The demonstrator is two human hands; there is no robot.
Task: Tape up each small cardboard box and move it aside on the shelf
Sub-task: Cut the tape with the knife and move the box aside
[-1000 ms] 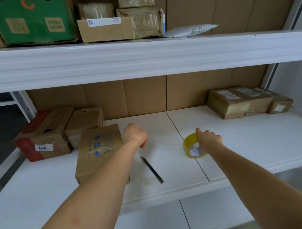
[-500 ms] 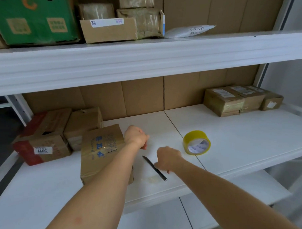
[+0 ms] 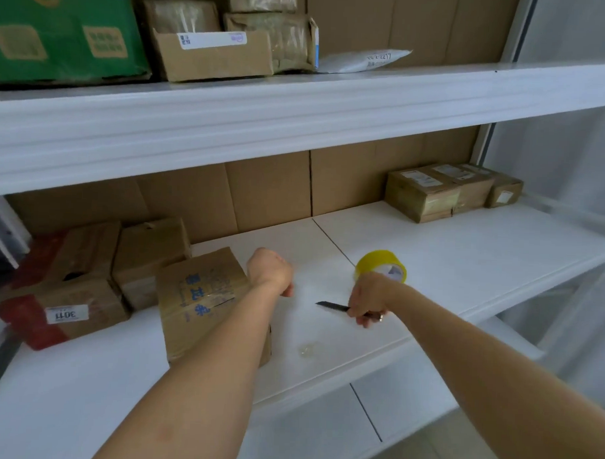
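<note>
A small brown cardboard box (image 3: 199, 294) with blue print lies on the white shelf (image 3: 464, 255), partly under my left forearm. My left hand (image 3: 270, 274) hovers at the box's right edge with its fingers curled; they hold nothing I can see. My right hand (image 3: 369, 298) grips the handle of a black utility knife (image 3: 332, 306), whose blade points left just above the shelf. A yellow tape roll (image 3: 378, 264) stands right behind my right hand.
Three taped boxes (image 3: 429, 192) sit at the shelf's back right. Two brown boxes (image 3: 146, 254) and a red-sided box (image 3: 61, 310) stand at the left. A scrap of clear tape (image 3: 307, 349) lies near the front edge. The upper shelf holds more cartons.
My right hand left the tape roll, came down to the knife and has lifted it. The left hand has stayed by the box.
</note>
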